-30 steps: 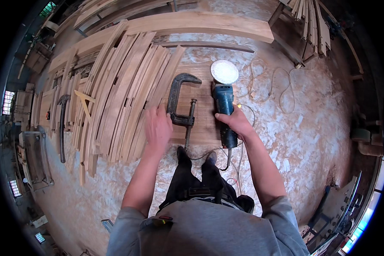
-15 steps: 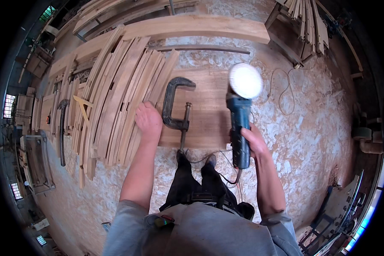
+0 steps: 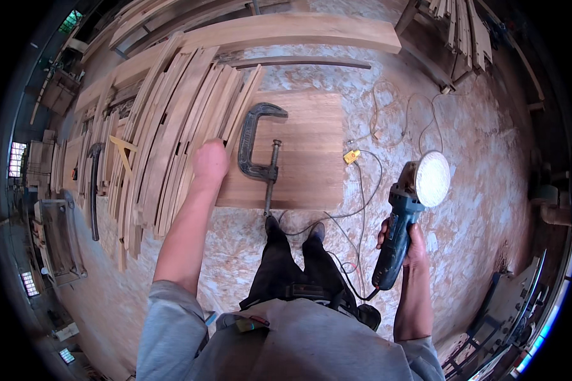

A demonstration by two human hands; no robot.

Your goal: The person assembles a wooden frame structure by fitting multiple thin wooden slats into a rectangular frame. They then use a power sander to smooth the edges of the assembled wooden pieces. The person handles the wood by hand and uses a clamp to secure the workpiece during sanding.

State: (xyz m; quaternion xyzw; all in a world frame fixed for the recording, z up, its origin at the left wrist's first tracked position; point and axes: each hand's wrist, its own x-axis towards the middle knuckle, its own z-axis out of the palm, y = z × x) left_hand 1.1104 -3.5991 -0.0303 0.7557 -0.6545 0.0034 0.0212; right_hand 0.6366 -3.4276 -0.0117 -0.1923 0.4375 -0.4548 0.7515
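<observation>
My right hand [image 3: 414,244] is wrapped round the body of a blue angle grinder [image 3: 394,244], which has a round white pad [image 3: 433,179] at its upper end. I hold it out to the right of a flat wooden panel [image 3: 311,146], and a dark cord leaves its lower end. My left hand [image 3: 211,159] is closed at the right side of a row of wooden strips [image 3: 190,108]; its fingers are turned away, so I cannot make out what is in them. Beside it a black C-clamp [image 3: 251,143] lies on the panel.
A thick plank [image 3: 299,32] and a thin dark strip [image 3: 305,61] lie beyond the panel. Cords loop over the dusty floor by a yellow connector [image 3: 351,156]. To the left are a hammer [image 3: 95,190] and a yellow square [image 3: 123,152]. My feet stand close below the panel.
My right hand has brought the angle grinder away from the panel, to the right and nearer to me, tilting it rightward. My left hand has closed more beside the strips.
</observation>
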